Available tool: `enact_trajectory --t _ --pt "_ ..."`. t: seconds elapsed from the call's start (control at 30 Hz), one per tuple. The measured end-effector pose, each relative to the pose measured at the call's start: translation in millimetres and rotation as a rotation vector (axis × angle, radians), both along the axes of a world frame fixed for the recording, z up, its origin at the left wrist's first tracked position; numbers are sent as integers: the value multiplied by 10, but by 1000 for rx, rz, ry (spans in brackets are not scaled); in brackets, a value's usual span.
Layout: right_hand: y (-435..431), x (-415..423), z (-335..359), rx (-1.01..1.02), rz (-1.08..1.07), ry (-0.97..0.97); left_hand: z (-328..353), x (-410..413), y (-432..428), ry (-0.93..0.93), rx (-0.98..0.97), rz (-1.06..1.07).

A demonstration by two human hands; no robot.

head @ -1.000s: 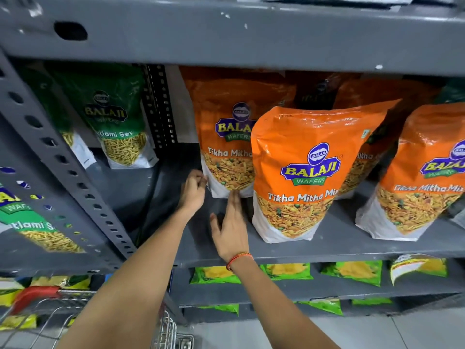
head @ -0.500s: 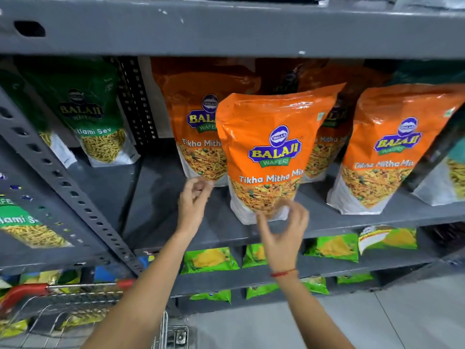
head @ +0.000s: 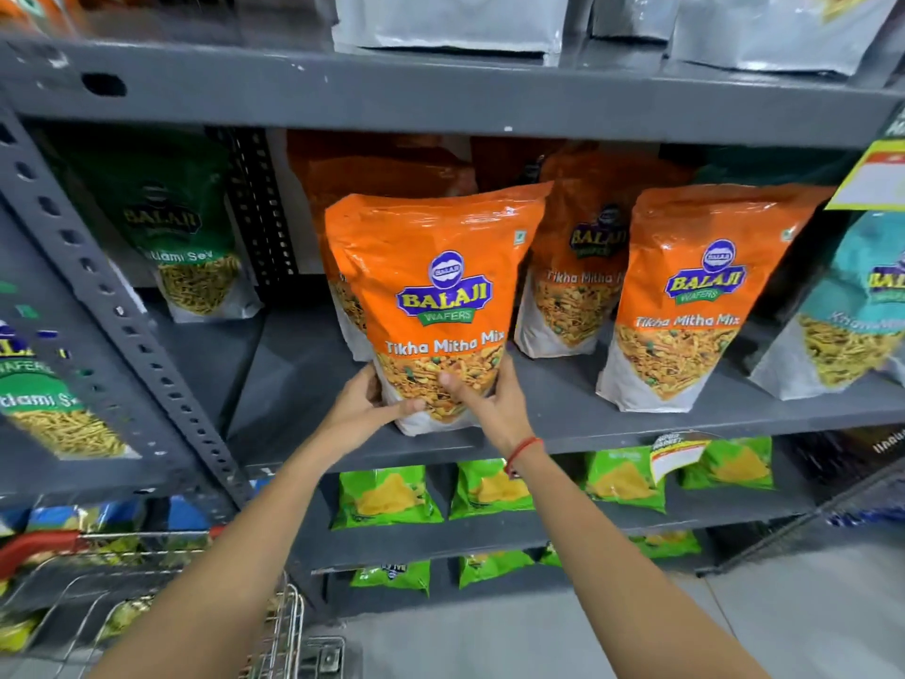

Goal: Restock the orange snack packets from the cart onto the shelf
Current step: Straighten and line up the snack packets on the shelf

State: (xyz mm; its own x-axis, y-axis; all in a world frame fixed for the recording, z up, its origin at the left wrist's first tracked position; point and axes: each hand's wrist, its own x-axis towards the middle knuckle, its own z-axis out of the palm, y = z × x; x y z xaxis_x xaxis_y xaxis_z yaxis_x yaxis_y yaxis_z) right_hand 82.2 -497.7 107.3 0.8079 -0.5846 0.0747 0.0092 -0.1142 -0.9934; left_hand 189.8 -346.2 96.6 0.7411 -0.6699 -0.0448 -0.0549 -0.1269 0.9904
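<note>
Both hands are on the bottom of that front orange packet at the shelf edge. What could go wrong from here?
The front orange packet stands at the shelf lip; with the left hand and right hand gripping only its base, it may tip forward on release. Pushing it back could topple the orange packet behind.

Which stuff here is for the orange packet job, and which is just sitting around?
For the job: front orange packet, held by left hand and right hand; grey shelf; cart.
Just there: green sev packet, teal packet, green pouches.
</note>
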Motion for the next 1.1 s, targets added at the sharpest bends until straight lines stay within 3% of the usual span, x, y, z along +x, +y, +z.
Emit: enact_trajectory --t 0.3,0.57,0.73,0.97,1.03,1.1 --pt "424 214 -49 -4 2 12 299 61 459 -26 47 61" --pt "375 212 -52 20 5 52 1253 294 394 -67 -389 352" --pt "365 192 7 -11 2 62 1432 359 319 -190 -384 418" --pt "326 190 -18 -17 30 66 1383 262 195 -147 -419 546" --pt "196 146 -54 -13 22 54 1297 100 168 -251 -409 735" --pt "-15 41 -99 -7 -55 45 1125 -255 110 -490 -445 919"
